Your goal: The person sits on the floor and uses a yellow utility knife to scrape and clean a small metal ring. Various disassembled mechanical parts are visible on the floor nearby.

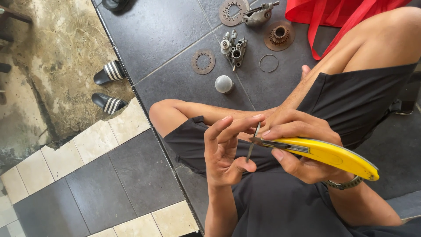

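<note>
Dark grey floor tiles (166, 26) here, with a spread of metal bits laid out on them: two flat toothed discs (203, 61), a small carb-like casting (234, 50), a wire ring (268, 63), a round silver knob (224, 84) and a sprocket piece (279, 35). Red fabric (333, 13) sits at the top edge, and a pair of striped slides (109, 87) waits off on the rough concrete to the side.

Person's sitting cross-legged in black shorts. Right hand (302, 149) is wrapped round a yellow utility knife (324, 153), fingers clenched on the handle with the forefinger lying along the top near the blade end. Left hand (228, 153) pinches a thin metal strip (252, 142) between thumb and fingertips, held upright right at the knife's tip, just above the lap.

Honestly the sketchy part, as I see it: that blade is pointed toward the left fingers and sits over a bare thigh. One slip off the skinny strip and it probably goes into skin.
</note>
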